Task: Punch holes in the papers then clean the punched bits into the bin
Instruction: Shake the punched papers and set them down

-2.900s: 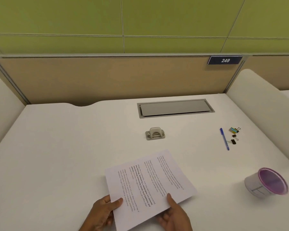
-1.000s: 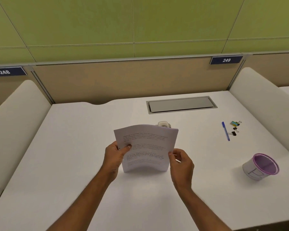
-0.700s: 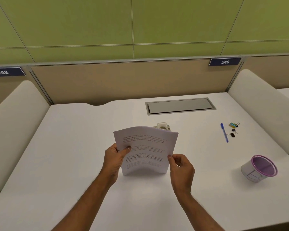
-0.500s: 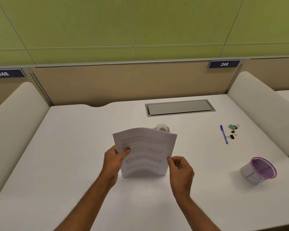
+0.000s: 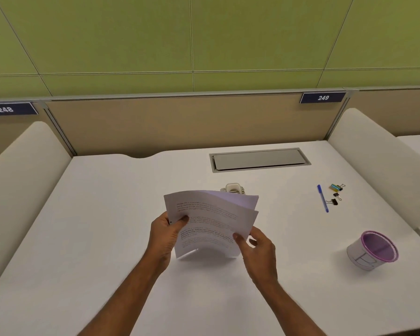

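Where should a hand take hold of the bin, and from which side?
Probably round the white wall of the bin, below its purple rim, coming in from its left, the side nearest the right hand. It stands on its base with the mouth open upward and the round wall bare, so a wrapping grip fits. That hand pinches the papers now.

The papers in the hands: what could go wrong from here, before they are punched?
The papers fan apart at the top right corner, so holes may not line up. The hole punch sits half hidden behind them; the sheets might knock it. The bin stands far to the right, so bits may scatter.
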{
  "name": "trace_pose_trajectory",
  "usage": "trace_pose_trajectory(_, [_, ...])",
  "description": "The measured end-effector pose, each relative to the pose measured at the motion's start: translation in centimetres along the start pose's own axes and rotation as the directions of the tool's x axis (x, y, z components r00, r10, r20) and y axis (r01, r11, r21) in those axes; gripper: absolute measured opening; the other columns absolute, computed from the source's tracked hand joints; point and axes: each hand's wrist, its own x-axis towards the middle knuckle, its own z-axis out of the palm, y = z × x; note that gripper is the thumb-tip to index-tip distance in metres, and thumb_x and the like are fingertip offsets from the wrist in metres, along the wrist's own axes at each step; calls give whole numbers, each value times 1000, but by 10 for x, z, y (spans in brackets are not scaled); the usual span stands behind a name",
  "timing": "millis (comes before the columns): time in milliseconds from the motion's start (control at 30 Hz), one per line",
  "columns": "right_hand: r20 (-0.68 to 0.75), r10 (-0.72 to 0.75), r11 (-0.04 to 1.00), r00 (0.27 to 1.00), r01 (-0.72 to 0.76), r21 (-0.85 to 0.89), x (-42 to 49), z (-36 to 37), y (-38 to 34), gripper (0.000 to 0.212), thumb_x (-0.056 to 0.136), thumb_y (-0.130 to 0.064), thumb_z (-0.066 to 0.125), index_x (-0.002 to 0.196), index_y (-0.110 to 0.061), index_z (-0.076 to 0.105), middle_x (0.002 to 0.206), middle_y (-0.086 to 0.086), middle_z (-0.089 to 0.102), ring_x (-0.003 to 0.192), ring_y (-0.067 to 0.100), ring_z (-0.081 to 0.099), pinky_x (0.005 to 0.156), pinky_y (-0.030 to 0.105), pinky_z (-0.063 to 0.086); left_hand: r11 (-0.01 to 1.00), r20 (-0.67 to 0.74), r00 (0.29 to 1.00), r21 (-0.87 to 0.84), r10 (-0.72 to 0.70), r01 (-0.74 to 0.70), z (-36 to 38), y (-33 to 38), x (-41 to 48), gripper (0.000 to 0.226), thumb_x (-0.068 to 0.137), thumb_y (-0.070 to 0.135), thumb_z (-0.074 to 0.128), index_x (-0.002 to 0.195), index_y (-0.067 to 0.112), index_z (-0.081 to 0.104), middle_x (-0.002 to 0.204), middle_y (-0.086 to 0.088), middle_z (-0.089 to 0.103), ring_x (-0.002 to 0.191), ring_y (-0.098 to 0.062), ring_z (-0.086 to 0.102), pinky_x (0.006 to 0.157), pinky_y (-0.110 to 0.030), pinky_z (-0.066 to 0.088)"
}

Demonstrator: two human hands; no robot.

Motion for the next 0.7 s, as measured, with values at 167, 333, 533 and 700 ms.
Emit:
trace_pose_trajectory(167, [65, -70, 997, 995, 69, 20, 2, -7, -6, 44, 90, -20, 72, 98, -62, 62, 105, -42, 65, 103, -19, 56, 77, -1, 43, 999, 7, 999, -6, 32, -32, 1, 4, 0, 22, 88, 13, 71, 94, 34, 76, 97, 8, 79, 87, -13, 70, 69, -24, 52])
trace_pose_trajectory(333, [103, -60, 998, 993, 59, 14, 6, -8, -6, 57, 89, -16, 72, 96, -71, 58, 106, -47, 62, 105, -21, 55, 78, -4, 40, 1000, 7, 1000, 3, 19, -19, 3, 1, 2, 21, 90, 13, 70, 99, 32, 73, 95, 10, 78, 85, -11, 70, 61, -18, 54])
trace_pose_trajectory(533, [103, -42, 999, 994, 45, -24, 5, -12, 4, 34, 90, -23, 73, 122, -34, 68, 142, -17, 56, 130, 5, 51, 98, 19, 42, 1000, -2, 1000, -23, 14, -14, 1, -2, 3, 20, 90, 12, 70, 100, 29, 74, 98, 6, 78, 81, -8, 71, 62, -19, 55])
trace_pose_trajectory(700, [102, -4, 1000, 995, 7, -22, 0, -17, 7, 24, 90, -22, 73, 113, -29, 72, 151, -14, 48, 138, 10, 45, 112, 38, 42, 998, -2, 1000, -67, 8, -8, 2, -6, 0, 18, 89, 9, 71, 97, 25, 75, 95, 2, 79, 74, -3, 71, 60, -16, 54])
